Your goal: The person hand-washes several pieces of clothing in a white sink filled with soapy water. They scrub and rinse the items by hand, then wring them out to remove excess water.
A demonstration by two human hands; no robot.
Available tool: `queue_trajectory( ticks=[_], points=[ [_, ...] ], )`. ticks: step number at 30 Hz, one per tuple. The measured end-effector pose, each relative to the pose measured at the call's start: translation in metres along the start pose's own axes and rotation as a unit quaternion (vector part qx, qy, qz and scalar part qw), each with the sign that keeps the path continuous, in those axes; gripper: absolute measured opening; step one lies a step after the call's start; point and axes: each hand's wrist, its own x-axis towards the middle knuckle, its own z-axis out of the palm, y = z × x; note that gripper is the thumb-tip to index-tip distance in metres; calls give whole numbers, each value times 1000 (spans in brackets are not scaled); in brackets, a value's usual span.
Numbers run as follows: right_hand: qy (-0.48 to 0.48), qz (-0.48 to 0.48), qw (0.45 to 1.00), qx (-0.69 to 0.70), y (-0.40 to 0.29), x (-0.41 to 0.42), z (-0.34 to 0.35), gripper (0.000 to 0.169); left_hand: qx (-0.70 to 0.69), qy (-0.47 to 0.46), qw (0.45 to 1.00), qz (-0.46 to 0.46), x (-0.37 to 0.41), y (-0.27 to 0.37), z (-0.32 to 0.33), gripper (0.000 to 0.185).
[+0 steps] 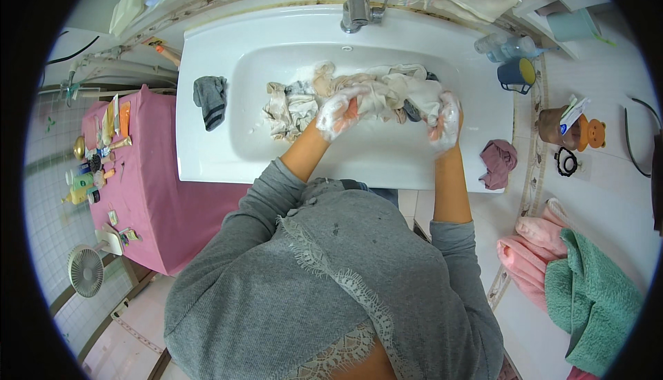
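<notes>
Both of my hands are over the white washbasin [352,165], thick with soap lather. My left hand [339,114] grips one end of a wet, pale cloth [383,99]. The other end of this cloth is in my right hand [445,121], and the stretch between them is bunched. Behind it in the basin lie more light, soapy cloths and a dark grey piece [412,111]. Crumpled cream and white cloths [290,113] rest left of my left hand. My fingers are partly hidden by foam.
A chrome faucet [357,4] stands at the basin's back. On its left rim lies a grey striped sock [211,101], on the right rim a mauve cloth [498,163]. A pink-covered surface [171,198] with toiletries is at left. A blue and yellow cup [516,75] stands back right; towels [585,286] hang at right.
</notes>
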Motion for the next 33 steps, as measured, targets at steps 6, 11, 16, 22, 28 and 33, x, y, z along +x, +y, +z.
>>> queue_trajectory(
  ticks=[6,11,16,22,28,33],
  points=[
    [101,179,978,-41,-86,32,68,40,123,67,989,-38,-3,-8,2,33],
    [72,205,975,-36,-90,29,62,35,160,63,980,-98,3,-19,7,34],
    [-62,281,930,-229,-58,-13,31,30,-54,-52,993,-90,0,-16,17,35],
    [-215,340,853,-334,-21,-26,-18,57,98,-31,995,-13,-5,-13,12,40],
    [20,320,945,-69,-23,26,20,56,163,-33,986,-16,-17,-11,32,45],
    [47,230,966,-111,-39,35,69,38,244,16,969,29,-32,-3,63,40]
  ],
)
